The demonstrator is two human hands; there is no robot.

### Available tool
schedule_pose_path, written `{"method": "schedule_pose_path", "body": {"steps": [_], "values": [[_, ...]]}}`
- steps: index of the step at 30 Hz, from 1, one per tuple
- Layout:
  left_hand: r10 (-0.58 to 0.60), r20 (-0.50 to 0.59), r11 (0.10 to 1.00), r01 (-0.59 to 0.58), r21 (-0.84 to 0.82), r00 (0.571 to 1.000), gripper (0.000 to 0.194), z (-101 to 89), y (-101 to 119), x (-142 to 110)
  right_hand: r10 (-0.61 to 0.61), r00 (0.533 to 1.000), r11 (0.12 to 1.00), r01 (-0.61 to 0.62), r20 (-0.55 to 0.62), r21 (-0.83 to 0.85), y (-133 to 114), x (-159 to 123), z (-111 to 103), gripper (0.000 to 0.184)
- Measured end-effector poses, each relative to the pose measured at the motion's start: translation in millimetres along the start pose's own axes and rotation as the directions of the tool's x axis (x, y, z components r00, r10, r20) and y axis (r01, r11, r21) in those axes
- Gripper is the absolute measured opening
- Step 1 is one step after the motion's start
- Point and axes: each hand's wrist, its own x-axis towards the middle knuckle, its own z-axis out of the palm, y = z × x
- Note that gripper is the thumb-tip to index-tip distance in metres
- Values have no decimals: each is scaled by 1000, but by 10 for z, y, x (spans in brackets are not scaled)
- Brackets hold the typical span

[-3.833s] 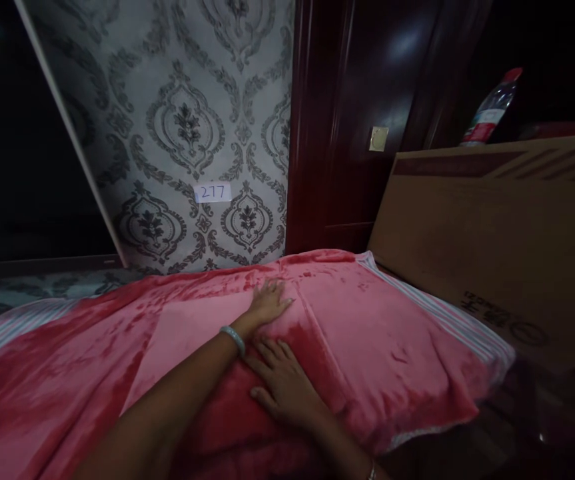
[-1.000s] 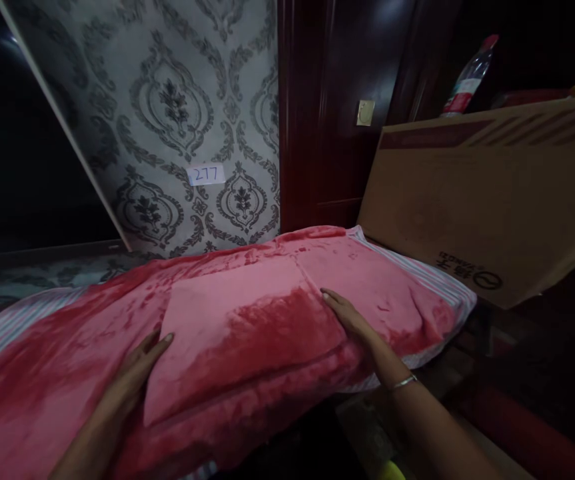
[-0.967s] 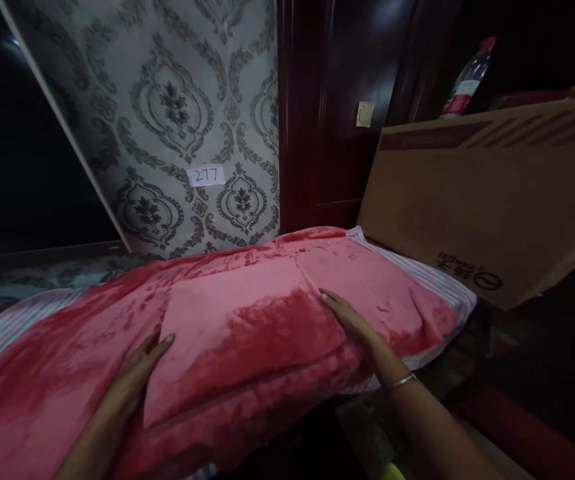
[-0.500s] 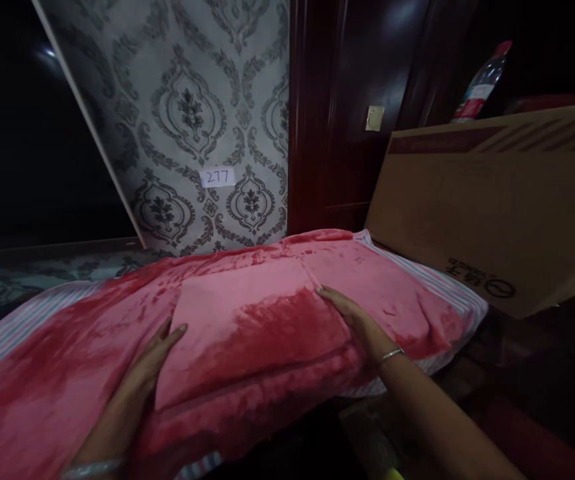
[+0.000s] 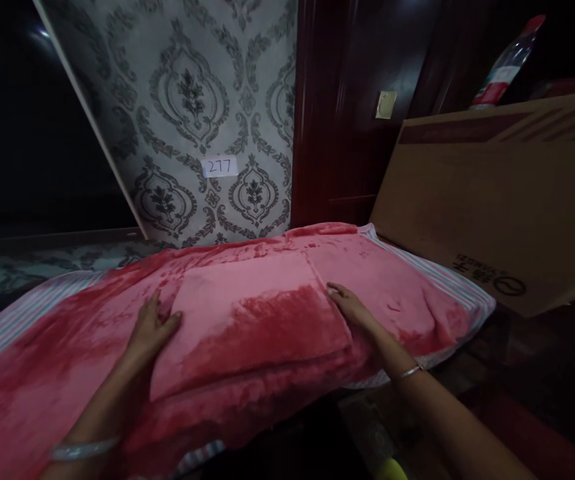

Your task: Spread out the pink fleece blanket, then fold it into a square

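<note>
Centrally, one folded cloth (image 5: 252, 327), pink plush, flat on a pink blanket (image 5: 62, 367). At its nine o'clock edge, the left hand (image 5: 154, 327), thumb and fingers spread wide; at three, the right hand (image 5: 351, 309), open, fingertips at the edge. Cardboard box (image 5: 482, 193), two o'clock; bottle (image 5: 506, 70) at its top.

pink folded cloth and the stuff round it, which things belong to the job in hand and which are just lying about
In the job, it seems:
- folded pink cloth
- pink plush cover under it

Lying about:
- bottle
- cardboard box
</note>
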Motion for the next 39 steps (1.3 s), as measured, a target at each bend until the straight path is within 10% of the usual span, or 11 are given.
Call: {"method": "schedule_pose_path", "body": {"steps": [3, 8, 12, 19, 28, 39], "values": [[286, 171, 952, -300, 64, 943, 69, 201, 425, 146, -236, 971, 946, 220, -41, -239, -208, 47, 102, 57], [579, 605, 791, -556, -255, 547, 61, 1043, 1358, 404, -416, 838, 735, 539, 353, -412, -636, -29, 378, 54], [598, 714, 722, -632, -283, 365, 57, 1692, 1745, 655, -328, 754, 648, 618, 569, -445, -673, -53, 444, 54], [410, 820, 721, -693, -23, 400, 55, 2233, 1631, 685, -268, 749, 653, 604, 606, -458, -512, -44, 453, 54], [407, 828, 684, -730, 3, 385, 54, 2326, 1579, 700, -318, 621, 642, 697, 716, -319, -440, -462, 327, 61], [477, 775, 644, -765, 12, 414, 54, 2333, 1521, 615, -373, 657, 556, 724, 655, -409, -103, -1111, 286, 73]]}}
